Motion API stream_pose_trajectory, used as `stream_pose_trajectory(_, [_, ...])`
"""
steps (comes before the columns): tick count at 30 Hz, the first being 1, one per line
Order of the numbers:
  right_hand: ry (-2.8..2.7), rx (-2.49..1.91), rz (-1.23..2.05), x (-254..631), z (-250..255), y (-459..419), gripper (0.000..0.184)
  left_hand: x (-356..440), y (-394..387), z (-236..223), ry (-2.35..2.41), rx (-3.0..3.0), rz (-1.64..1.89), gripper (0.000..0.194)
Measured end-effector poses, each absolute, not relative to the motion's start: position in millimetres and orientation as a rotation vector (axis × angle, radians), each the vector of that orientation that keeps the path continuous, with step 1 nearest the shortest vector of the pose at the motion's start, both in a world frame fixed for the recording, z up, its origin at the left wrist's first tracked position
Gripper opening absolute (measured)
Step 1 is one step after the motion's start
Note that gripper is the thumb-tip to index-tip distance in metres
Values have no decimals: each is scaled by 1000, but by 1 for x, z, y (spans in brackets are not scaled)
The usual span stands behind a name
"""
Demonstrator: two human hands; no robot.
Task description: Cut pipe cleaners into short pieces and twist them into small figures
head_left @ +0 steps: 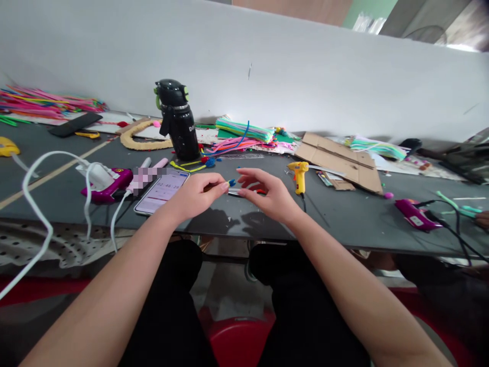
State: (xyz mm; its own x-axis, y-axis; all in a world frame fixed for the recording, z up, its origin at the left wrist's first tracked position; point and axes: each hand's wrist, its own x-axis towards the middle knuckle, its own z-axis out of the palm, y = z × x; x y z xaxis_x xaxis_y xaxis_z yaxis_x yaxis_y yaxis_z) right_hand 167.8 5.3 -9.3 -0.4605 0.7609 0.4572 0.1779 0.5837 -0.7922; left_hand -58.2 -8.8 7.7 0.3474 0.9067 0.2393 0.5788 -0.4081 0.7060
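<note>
My left hand (200,192) is closed, its thumb and forefinger pinching a small blue fuzzy piece (232,182) with a bit of green or yellow beside it; it looks like pipe cleaner. Facing it, my right hand (269,192) has its fingers curved and apart, with nothing visible in them. Below and between the hands lie scissors (234,191), partly covered by the right hand. A phone (162,191) showing a timer lies by my left wrist. To the right of my right hand, a yellow glue gun (300,176) stands on the grey table.
Behind the hands stands a black bottle (183,127), near bundled pipe cleaners (244,128). Cardboard (336,158) lies at the back right. Purple power strips (109,186) with trailing cables sit on both sides. Another person's hand (482,220) shows at the right edge.
</note>
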Motion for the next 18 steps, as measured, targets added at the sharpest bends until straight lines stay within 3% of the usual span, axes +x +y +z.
stream_pose_trajectory(6, [-2085, -626, 733, 163, -7, 8, 16, -54, -13, 8, 1266, 2097, 786, 30])
stream_pose_trajectory(18, [-1942, -683, 791, 155, -11, 7, 11, -53, -15, 8, 1142, 1811, 762, 35])
